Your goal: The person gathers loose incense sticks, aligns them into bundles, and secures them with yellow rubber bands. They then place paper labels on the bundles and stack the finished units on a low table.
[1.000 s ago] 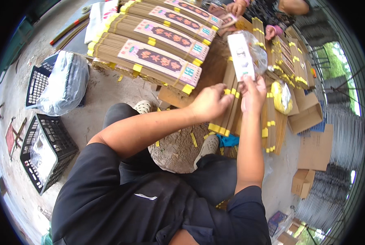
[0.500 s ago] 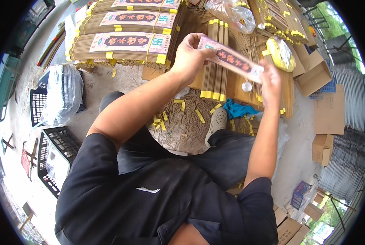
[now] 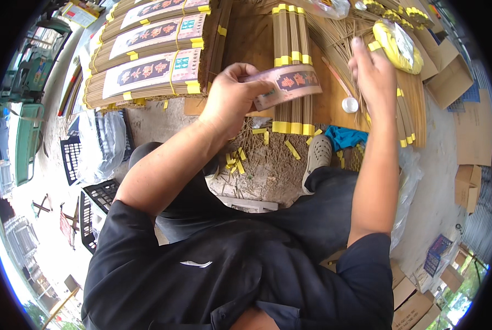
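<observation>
Between the thumb and fingers of my left hand (image 3: 229, 96) is one end of a pinkish paper label (image 3: 298, 82) with a dark printed panel. Its free end curves out to the right, over several upright bundles of thin brown incense sticks (image 3: 283, 38) banded in yellow. My right hand (image 3: 375, 77) is raised to the right, apart from the label, its fingers partly spread and slightly blurred. Nothing shows in it. Below and left of that hand, a small round white object (image 3: 350, 104) sits on the wooden table (image 3: 325, 113).
Stacked, labelled incense bundles (image 3: 100, 88) stand at left. Loose sticks (image 3: 334, 33) and a yellow bag (image 3: 397, 49) lie at right. A blue cloth (image 3: 345, 137) hangs near my shoe (image 3: 318, 157). Black crates (image 3: 95, 209) and cardboard boxes (image 3: 446, 71) stand around.
My right hand has let go of the label's right end and moved up and right. My left hand has lowered slightly with the label, which now curves. The view has shifted.
</observation>
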`<state>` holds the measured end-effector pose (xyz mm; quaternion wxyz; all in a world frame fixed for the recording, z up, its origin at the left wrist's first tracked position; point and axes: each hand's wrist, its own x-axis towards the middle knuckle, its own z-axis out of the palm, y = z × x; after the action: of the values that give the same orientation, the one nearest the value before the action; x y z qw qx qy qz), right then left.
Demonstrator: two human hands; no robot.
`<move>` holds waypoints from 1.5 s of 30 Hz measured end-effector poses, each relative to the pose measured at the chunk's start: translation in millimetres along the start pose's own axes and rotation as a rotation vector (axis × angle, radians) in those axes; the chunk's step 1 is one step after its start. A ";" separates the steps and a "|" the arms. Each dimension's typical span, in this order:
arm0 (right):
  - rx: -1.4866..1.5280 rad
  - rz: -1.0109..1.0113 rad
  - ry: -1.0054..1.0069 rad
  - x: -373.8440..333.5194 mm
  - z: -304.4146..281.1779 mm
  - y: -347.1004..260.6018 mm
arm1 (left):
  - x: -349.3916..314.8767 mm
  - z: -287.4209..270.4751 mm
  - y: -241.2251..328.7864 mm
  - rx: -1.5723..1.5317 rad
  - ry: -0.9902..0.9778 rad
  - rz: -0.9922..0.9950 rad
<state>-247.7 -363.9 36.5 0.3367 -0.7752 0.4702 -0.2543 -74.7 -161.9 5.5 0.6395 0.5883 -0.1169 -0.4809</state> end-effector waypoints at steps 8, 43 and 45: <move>0.327 0.472 -0.497 -33.3 23.2 16.8 | -5.0 12.3 -36.0 0.422 -0.106 0.053; 0.326 -0.195 -0.014 -25.4 81.6 27.6 | -9.1 12.5 -16.7 1.016 -0.467 0.489; 0.337 -0.197 -0.005 -25.4 83.5 30.7 | -9.5 12.1 -15.8 1.028 -0.474 0.475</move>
<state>-216.3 -327.6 -42.6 0.4365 -0.7506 0.3420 -0.3594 -95.7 -160.1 -0.8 0.3202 0.6562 -0.6010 -0.3250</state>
